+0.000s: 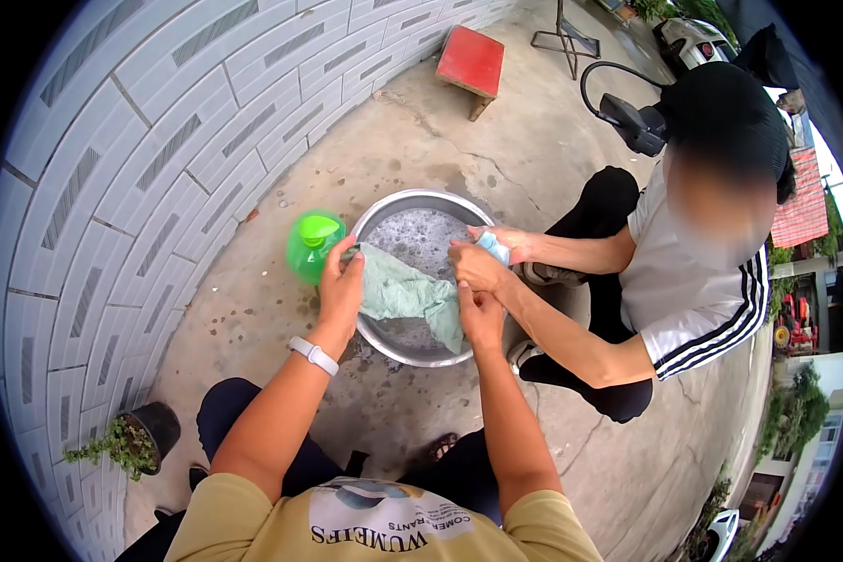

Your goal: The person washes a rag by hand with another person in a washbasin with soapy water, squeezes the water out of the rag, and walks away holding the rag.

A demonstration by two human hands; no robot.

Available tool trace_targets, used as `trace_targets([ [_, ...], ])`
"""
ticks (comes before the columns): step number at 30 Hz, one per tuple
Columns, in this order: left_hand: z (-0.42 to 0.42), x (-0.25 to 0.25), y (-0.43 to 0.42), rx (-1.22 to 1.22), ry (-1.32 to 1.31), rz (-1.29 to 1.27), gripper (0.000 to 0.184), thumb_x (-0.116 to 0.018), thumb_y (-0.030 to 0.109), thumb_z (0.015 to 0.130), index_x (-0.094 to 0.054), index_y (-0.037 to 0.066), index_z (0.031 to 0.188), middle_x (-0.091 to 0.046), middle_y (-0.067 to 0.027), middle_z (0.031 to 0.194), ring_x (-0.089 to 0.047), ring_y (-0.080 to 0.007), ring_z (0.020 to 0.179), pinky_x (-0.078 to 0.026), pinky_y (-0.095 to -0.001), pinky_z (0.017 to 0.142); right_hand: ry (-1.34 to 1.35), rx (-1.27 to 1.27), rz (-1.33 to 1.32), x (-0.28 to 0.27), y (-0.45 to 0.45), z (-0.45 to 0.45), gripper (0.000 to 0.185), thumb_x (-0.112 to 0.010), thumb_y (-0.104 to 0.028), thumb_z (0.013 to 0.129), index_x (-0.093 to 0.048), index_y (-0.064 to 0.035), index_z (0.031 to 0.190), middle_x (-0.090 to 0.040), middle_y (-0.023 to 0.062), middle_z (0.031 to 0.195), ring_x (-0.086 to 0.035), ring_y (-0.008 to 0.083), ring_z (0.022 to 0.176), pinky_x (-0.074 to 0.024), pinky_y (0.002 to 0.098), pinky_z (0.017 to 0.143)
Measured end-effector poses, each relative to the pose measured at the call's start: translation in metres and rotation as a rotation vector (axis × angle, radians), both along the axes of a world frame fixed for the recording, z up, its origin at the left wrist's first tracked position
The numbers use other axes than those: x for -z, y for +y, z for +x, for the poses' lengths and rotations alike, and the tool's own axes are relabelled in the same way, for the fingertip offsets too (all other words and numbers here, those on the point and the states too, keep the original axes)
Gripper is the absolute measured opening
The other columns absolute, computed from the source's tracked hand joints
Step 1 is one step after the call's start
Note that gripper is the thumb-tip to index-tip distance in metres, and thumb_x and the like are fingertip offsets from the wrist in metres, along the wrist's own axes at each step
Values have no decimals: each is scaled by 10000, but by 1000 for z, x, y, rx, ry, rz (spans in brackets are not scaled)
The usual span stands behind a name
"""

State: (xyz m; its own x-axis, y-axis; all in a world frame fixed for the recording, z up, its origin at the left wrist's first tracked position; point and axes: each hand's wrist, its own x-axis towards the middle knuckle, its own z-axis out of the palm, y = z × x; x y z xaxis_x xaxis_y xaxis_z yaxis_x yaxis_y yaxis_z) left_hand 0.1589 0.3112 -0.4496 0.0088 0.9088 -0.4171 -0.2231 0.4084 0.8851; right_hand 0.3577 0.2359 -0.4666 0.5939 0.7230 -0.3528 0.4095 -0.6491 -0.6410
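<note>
Pinched between thumb and fingers at both ends: the left hand (345, 276) has the left edge of a pale green, crumpled, wet-looking cloth (398, 286), and the right hand (480, 318) nips its bunched right end, a loose fold drooping beside the fingers! And there it is, spread over a wide, round, silvery metal basin (425, 194), foamy water (417, 225) showing behind it. Just beside the rim, on the left, stands a bright green, see-through plastic container (304, 264). Over on the right, a crouching co-worker in a white shirt with black-striped sleeves (651, 286) leans in, both bare forearms reaching over the basin, a small, bunched, pale blue-and-white cloth (494, 247) clutched close to the right hand; whether they touch is hard to call. So where do we stand? Partway, by the look of it: suds are in the basin and the green cloth is opened out, apparently soaked, but neither cloth is set aside. How clean the green one is, nobody can tell from up here.
</note>
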Motion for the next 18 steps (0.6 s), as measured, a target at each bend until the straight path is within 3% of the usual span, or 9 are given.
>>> trace_targets([
  [2,0,-1,1,-23,-4,-66,441,-517,139,843,-392,114,1266,-456,-166,1179,-455,-178,1054,-363,-283,867,-47,31,85,13,-6,2,522,-547,-491,753,-595,14,875,-605,224,785,-584,333,864,-426,365,796],
  [3,-3,0,2,39,3,-88,541,-528,119,825,-306,105,1319,-244,-227,1358,-310,-249,1232,-295,-325,966,1,7,31,33,-5,5,447,-544,-405,770,-587,-3,960,-596,222,875,-554,341,932,-409,369,843],
  [6,-1,14,-3,117,151,-97,523,-528,126,823,-320,49,1297,-272,-227,1344,-326,-252,1222,-304,-331,958,-219,-219,-94,71,-14,-3,384,-543,-289,767,-569,-20,1040,-564,218,1012,-496,337,1034,-382,380,895],
  [7,0,15,-15,161,101,-138,500,-518,144,838,-324,74,1293,-266,-168,1361,-315,-242,1223,-293,-358,966,-102,-316,-100,72,-23,-2,365,-536,-200,749,-564,-39,1075,-524,207,1102,-451,340,1086,-360,384,928],
  [10,-2,22,-20,259,70,-100,437,-515,144,837,-388,54,1246,-337,-139,1323,-349,-209,1193,-323,-341,936,-252,-516,66,115,-18,3,363,-513,-155,752,-564,-130,1111,-484,142,1198,-437,324,1109,-352,367,943],
  [14,-12,16,-26,319,139,-105,371,-502,150,840,-450,48,1194,-430,-107,1234,-409,-176,1121,-352,-322,897,-277,-579,65,134,-15,-11,350,-488,-121,750,-586,-157,1084,-480,104,1219,-398,319,1152,-351,373,948],
  [16,-19,17,-26,303,119,-136,323,-489,151,844,-492,48,1150,-487,-78,1145,-458,-153,1042,-373,-296,858,-428,-657,-8,162,-20,-25,388,-515,-87,694,-596,-118,1072,-506,117,1193,-418,319,1135,-354,369,943],
  [18,-24,15,-25,309,115,-154,317,-488,156,845,-497,45,1142,-497,-71,1121,-470,-152,1023,-378,-291,851,-306,-679,-130,162,-23,-30,425,-521,-90,683,-572,-117,1104,-515,132,1176,-429,323,1127,-359,371,935],
])
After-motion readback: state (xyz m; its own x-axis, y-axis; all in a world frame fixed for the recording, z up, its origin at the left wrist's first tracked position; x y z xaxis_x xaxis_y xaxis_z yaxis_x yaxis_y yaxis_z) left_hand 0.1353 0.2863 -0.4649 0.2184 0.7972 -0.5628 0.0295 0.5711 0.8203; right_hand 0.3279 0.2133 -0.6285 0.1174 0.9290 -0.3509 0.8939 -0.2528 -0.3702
